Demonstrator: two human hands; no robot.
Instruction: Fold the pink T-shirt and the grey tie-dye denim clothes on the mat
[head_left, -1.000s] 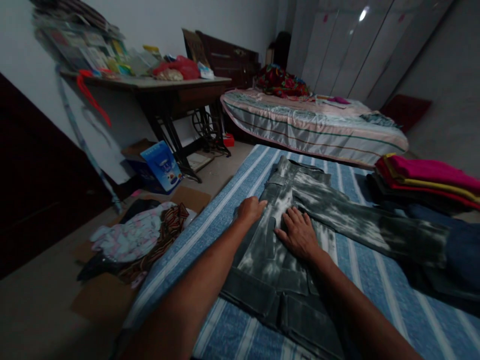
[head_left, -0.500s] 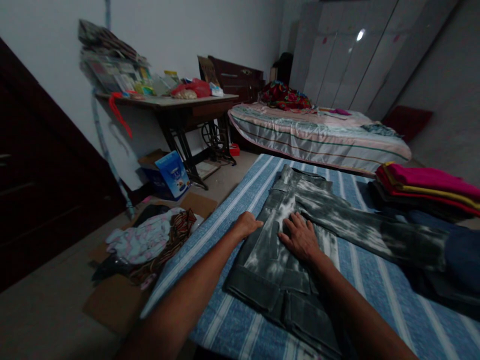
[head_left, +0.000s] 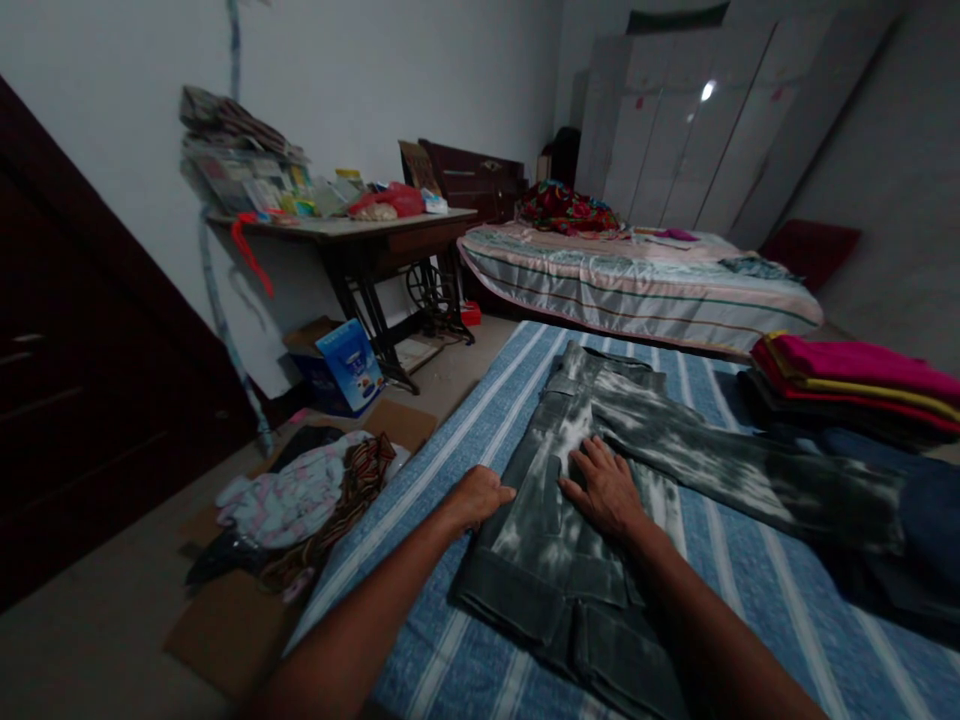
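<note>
A pair of grey-green tie-dye trousers (head_left: 592,480) lies spread on a blue striped sheet (head_left: 480,430), one leg folded toward me and the other stretching right. My right hand (head_left: 604,488) rests flat on the folded leg, fingers spread. At the trousers' left edge my left hand (head_left: 480,494) is curled, its fingers closed on the cloth's side seam.
A stack of folded red, pink and yellow cloths (head_left: 855,380) lies at the right on the sheet. A pile of clothes on cardboard (head_left: 300,500) is on the floor at the left. Behind are a sewing-machine table (head_left: 352,235), a blue box (head_left: 349,362) and a bed (head_left: 637,275).
My left hand has slid back toward me along the trousers' left edge. My right hand has stayed flat on the cloth. The camera has tilted up a little.
</note>
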